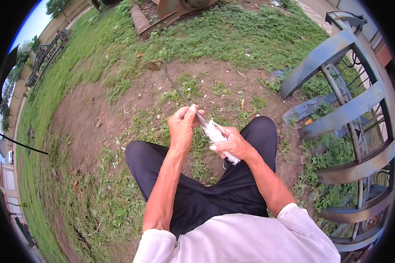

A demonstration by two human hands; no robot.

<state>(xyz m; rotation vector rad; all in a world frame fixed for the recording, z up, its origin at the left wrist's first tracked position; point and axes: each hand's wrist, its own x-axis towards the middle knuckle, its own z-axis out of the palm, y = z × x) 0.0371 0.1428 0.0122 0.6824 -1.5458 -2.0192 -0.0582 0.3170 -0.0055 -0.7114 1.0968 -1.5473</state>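
Observation:
A small hand hoe point(173, 83) with a thin, curved metal neck points away from me, above my knees. Its flat rusty blade point(152, 65) is at the far left end, over bare soil. My left hand point(181, 127) is closed on the shaft, thumb and fingers pinching it near the handle. White cloth or fibrous wrapping point(214, 133) covers the handle, its frayed end hanging below. Around this wrapped part my right hand point(231, 144) is closed, thumb lying across it. Part of the handle is hidden by the right hand's fingers.
At my right stands a blue-grey metal frame point(351, 103) with curved slats, weeds growing through it. Far ahead lie a rusty machine part point(180, 8) and a brown cylinder point(139, 19). Soil and low grass point(87, 105) surround my bent knees in dark trousers point(147, 160).

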